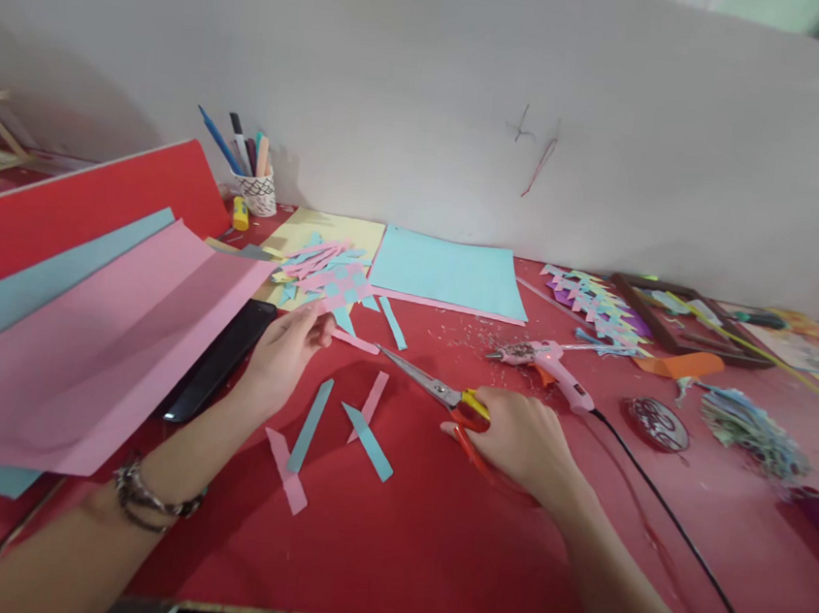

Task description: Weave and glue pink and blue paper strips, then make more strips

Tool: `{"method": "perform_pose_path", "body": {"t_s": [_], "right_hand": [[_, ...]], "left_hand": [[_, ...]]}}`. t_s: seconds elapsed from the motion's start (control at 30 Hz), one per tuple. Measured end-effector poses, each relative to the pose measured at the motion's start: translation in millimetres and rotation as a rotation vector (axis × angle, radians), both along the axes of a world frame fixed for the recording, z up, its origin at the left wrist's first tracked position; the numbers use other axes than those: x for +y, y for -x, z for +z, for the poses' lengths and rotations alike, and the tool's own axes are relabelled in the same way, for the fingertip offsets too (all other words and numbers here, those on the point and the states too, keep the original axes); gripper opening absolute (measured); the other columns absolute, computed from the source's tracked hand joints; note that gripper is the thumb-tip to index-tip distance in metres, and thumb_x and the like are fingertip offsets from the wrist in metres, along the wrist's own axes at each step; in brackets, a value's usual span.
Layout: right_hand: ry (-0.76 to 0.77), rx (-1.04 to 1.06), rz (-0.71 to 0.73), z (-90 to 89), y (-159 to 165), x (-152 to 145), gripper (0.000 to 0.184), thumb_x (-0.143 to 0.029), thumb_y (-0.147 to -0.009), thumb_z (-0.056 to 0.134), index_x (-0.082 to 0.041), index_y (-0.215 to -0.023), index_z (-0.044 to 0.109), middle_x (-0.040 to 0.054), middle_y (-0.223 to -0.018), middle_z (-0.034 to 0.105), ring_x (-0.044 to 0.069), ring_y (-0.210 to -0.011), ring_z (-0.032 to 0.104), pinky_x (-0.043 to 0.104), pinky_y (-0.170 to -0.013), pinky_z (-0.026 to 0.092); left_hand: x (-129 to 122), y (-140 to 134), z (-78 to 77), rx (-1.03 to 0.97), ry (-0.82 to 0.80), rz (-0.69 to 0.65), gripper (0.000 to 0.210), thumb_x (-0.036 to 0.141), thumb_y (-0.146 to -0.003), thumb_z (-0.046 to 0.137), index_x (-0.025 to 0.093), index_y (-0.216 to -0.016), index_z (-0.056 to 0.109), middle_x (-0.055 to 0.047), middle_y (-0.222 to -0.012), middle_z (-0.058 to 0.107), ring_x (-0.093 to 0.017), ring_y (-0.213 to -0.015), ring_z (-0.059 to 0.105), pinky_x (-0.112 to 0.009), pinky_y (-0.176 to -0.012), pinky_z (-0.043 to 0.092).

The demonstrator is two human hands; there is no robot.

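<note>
My left hand is closed, its fingers pinching a woven pink-and-blue checkered paper piece. From beside those fingertips a pink paper strip sticks out toward the scissors; whether it belongs to the woven piece I cannot tell. My right hand grips scissors with yellow and orange handles. Their blades look nearly closed, and the tips point at the end of that strip. Between the hands and the table's front edge lie loose blue strips and pink strips with slanted ends.
Left are large pink sheets and a black phone. Behind lie a pile of cut strips, a blue sheet and a pen cup. A pink glue gun with black cord, paper garlands and a dark tray lie right.
</note>
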State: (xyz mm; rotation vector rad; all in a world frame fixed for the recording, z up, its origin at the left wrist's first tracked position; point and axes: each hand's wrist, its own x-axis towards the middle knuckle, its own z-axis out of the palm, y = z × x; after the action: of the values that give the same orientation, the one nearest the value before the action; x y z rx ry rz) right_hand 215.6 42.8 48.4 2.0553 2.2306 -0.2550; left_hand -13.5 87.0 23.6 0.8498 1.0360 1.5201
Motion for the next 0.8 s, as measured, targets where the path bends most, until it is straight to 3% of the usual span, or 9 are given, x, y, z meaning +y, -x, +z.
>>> {"method": "perform_pose_path", "body": {"t_s": [0.3, 0.4, 0.53, 0.8], "right_hand": [[-0.018, -0.080, 0.030, -4.2, -6, 4, 0.028, -0.046, -0.075, 0.053, -0.022, -0.081, 0.064, 0.0085, -0.084, 0.068, 0.024, -0.075, 0.061, 0.026, -0.050, 0.027], [-0.040, -0.039, 0.107, -7.0, -11, 5, 0.027, -0.038, -0.075, 0.055, -0.021, -0.095, 0.063, 0.0085, -0.098, 0.066, 0.025, -0.090, 0.059, 0.028, -0.061, 0.037], [-0.010, 0.028, 0.141, -6.8, -15, 5, 0.032, -0.036, -0.078, 0.053, -0.017, -0.103, 0.061, 0.0098, -0.111, 0.062, 0.026, -0.100, 0.055, 0.032, -0.075, 0.040], [-0.036, 0.111, 0.127, 2.6, -11, 5, 0.027, -0.030, -0.086, 0.039, -0.016, -0.084, 0.063, 0.0085, -0.090, 0.064, 0.021, -0.083, 0.059, 0.029, -0.067, 0.039]], "left_hand": [[-1, -1, 1.1, 0.007, 0.014, -0.098, 0.016, 0.023, -0.070, 0.054, 0.016, -0.057, 0.057, 0.001, -0.053, 0.052, -0.010, -0.051, 0.046, -0.025, -0.055, 0.042], [-3, -1, -3.1, 0.029, 0.001, -0.146, 0.016, 0.024, -0.072, 0.054, 0.016, -0.059, 0.059, 0.000, -0.055, 0.053, -0.012, -0.053, 0.047, -0.026, -0.059, 0.043], [-7, 1, -10.7, 0.121, -0.098, -0.264, 0.020, 0.032, -0.075, 0.054, 0.018, -0.064, 0.063, -0.001, -0.062, 0.056, -0.013, -0.059, 0.049, -0.026, -0.065, 0.044], [-14, -3, -6.3, 0.385, -0.256, -0.366, 0.028, 0.042, -0.077, 0.052, 0.020, -0.062, 0.062, -0.002, -0.066, 0.055, -0.015, -0.064, 0.048, -0.025, -0.066, 0.042]]}}
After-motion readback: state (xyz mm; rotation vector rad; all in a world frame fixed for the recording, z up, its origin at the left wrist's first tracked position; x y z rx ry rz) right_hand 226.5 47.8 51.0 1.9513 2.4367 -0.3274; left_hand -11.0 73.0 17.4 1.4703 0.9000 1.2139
